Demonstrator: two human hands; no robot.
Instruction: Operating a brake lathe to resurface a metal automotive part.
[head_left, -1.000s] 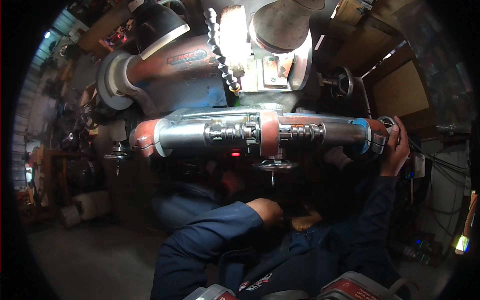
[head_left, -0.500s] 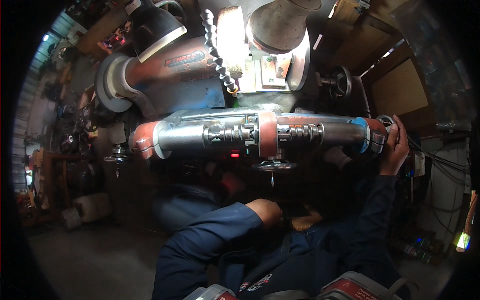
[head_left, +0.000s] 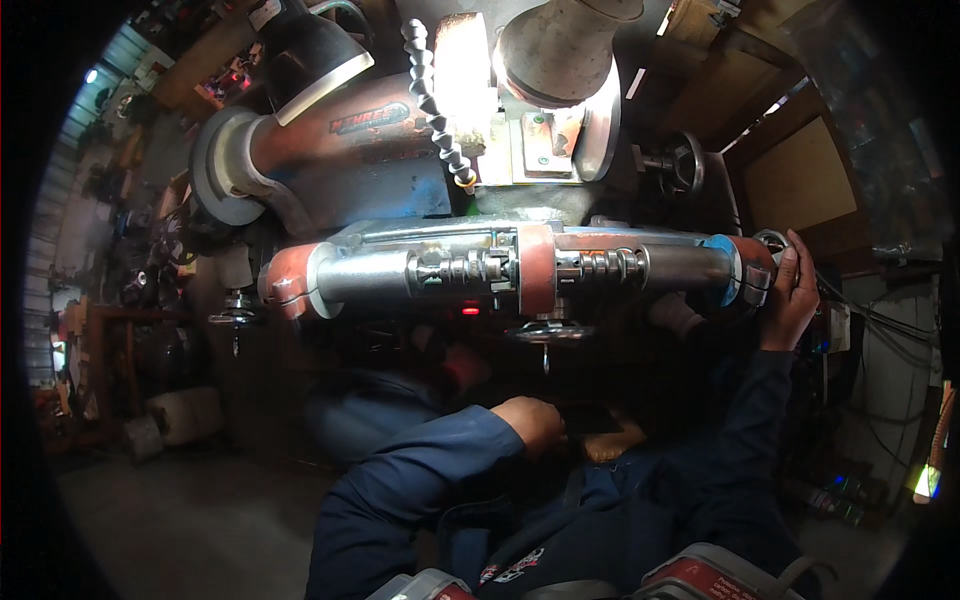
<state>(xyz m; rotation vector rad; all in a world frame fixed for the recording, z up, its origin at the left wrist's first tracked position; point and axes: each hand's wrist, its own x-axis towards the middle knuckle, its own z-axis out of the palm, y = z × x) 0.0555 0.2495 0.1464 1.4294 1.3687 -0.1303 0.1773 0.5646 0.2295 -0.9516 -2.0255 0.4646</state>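
Note:
A shiny lobed shaft, which looks like a camshaft [head_left: 465,268], lies level across the machine between two grey cylinders. A red steady block [head_left: 536,270] crosses its middle. Red clamp collars [head_left: 292,280] stand at both ends. My right hand [head_left: 790,295] is at the far right end, its long fingers curved along a small round metal handwheel [head_left: 772,240] beside the right collar; the thumb is hard to see. Low in front of my body, my left hand [head_left: 535,425] is closed with the knuckles up. Its fingertips, and anything in them, are hidden.
Behind the shaft are a bright-lit grinding head [head_left: 545,150], a segmented coolant hose [head_left: 440,110] and a black lamp [head_left: 310,60]. Chrome handwheels [head_left: 545,331] jut toward me below the bed. Cables [head_left: 880,320] hang at the right.

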